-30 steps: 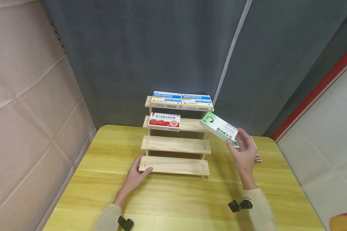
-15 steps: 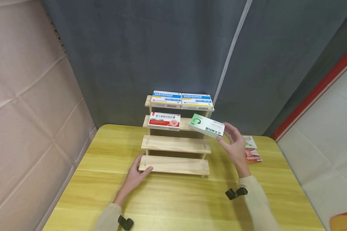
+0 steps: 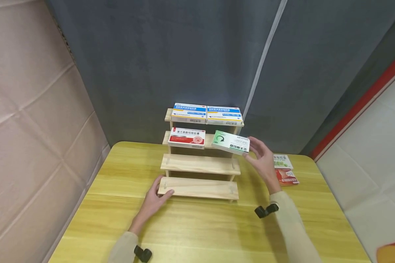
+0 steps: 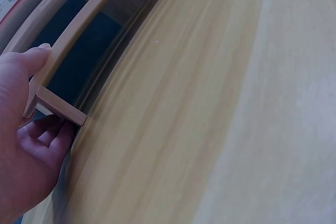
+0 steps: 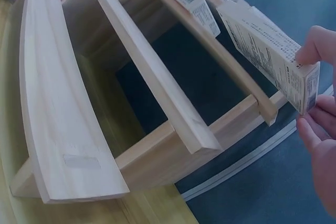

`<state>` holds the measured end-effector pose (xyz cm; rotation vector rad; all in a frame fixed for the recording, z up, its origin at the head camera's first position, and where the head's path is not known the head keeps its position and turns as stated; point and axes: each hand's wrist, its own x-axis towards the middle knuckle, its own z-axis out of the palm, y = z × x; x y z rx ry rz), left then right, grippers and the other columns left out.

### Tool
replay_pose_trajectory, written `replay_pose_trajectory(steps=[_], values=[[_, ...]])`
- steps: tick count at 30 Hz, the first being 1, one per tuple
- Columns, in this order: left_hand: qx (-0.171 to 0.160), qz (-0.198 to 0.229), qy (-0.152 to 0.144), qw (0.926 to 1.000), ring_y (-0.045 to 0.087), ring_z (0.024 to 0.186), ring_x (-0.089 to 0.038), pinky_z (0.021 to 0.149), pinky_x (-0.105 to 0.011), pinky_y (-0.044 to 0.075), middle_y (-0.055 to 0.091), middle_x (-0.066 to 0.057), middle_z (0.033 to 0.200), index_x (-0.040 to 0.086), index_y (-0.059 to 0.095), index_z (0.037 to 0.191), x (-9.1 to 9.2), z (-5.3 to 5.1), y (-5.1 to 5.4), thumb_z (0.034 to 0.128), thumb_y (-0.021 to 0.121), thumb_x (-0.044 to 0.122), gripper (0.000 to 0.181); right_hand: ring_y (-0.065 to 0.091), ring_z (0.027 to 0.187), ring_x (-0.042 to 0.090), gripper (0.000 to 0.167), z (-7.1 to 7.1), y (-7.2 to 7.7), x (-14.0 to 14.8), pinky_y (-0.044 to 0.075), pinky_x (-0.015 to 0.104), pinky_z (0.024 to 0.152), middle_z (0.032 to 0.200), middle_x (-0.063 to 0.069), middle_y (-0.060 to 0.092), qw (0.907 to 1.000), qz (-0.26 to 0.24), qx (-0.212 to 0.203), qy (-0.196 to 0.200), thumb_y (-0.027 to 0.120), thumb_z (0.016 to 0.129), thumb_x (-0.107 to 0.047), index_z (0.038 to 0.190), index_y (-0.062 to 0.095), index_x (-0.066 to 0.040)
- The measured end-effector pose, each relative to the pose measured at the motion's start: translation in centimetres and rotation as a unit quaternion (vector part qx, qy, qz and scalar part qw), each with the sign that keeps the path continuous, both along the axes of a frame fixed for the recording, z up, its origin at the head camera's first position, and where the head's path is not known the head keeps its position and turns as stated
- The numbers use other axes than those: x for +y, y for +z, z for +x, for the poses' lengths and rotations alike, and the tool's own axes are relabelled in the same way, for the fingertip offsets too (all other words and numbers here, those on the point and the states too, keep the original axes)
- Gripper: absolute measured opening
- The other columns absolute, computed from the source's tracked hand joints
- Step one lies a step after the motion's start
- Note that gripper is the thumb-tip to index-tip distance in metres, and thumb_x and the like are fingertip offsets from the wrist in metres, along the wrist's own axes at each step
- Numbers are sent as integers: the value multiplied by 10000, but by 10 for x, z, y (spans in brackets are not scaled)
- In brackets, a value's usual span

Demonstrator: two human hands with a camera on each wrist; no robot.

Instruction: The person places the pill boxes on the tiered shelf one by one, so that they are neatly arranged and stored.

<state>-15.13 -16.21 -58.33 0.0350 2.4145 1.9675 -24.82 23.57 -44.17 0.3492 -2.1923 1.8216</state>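
Note:
A green-and-white medicine box (image 3: 231, 141) is pinched at its right end by my right hand (image 3: 262, 160). It hovers above the right half of the second shelf from the top; in the right wrist view the box (image 5: 268, 51) is tilted and apart from the board. My left hand (image 3: 154, 197) grips the left end of the lowest step of the wooden tiered rack (image 3: 197, 188), thumb on top and fingers underneath, as the left wrist view shows. A red-and-white medicine box (image 3: 187, 138) lies on the second shelf's left half.
Two blue-and-white medicine boxes (image 3: 189, 112) fill the top shelf side by side. On the table (image 3: 197, 233), right of the rack, lie a green-and-white box (image 3: 282, 161) and a red box (image 3: 286, 176). A grey curtain (image 3: 158, 54) hangs close behind the rack.
My right hand has carried the green-and-white medicine box leftward to over the second shelf, turning it more level with the rack. The left hand keeps its grip in place.

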Motion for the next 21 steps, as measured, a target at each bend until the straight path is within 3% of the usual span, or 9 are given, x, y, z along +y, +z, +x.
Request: replay_pose_trajectory(steps=[10, 17, 21], values=[[0, 34, 10, 10000, 678, 824, -205, 650, -288, 591, 648, -213, 1276, 133, 239, 1602, 0, 0, -1, 921, 763, 252, 867, 524, 1363, 304, 632, -16, -4, 0, 413, 235, 1146, 1503, 195, 515, 9991, 315, -110, 243, 701, 874, 46, 1466, 486, -5], [-17, 144, 6, 9999, 685, 789, -204, 637, -303, 602, 643, -216, 1285, 141, 256, 1595, 1, 0, -1, 913, 772, 234, 860, 487, 1404, 339, 640, -22, -4, -3, 315, 419, 1236, 1515, 184, 512, 9980, 473, -188, 362, 705, 881, 35, 1478, 484, -32], [-26, 162, 16, 9999, 678, 785, -206, 630, -299, 599, 644, -211, 1279, 155, 264, 1594, 0, -1, -1, 911, 775, 235, 858, 478, 1410, 355, 644, -25, -3, -4, 312, 455, 1232, 1523, 189, 503, 9976, 483, -164, 462, 698, 876, 62, 1476, 478, -12]])
